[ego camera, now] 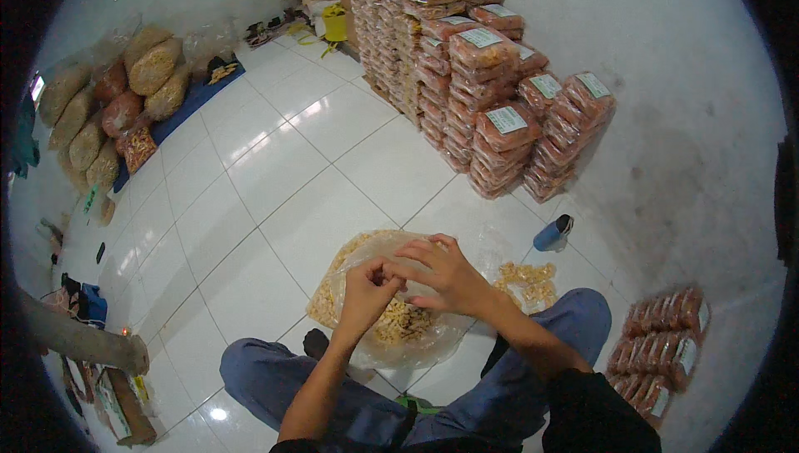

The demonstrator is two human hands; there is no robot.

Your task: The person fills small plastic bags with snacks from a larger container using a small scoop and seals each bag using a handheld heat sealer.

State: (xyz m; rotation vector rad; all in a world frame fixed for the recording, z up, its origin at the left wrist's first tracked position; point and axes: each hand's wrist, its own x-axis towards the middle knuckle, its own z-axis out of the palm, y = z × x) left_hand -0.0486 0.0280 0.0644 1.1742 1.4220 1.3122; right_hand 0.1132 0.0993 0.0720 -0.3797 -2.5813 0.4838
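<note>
Between my knees stands a large clear plastic bag with its mouth spread wide, holding pale yellow snack pieces. My left hand is over the bag with thumb and forefinger drawn together; whether something thin sits between them is too small to tell. From the right, my right hand reaches over the same bag, fingers apart and slightly curled. Its fingertips come close to the left hand, and no object shows in it. Right of the bag, small clear packets of yellow snack lie on the floor by my right knee.
A blue cylindrical object with a dark end is on the tiled floor. Tall stacks of labelled snack packs line the wall, with more packs at right. Big filled bags rest on a blue mat at left.
</note>
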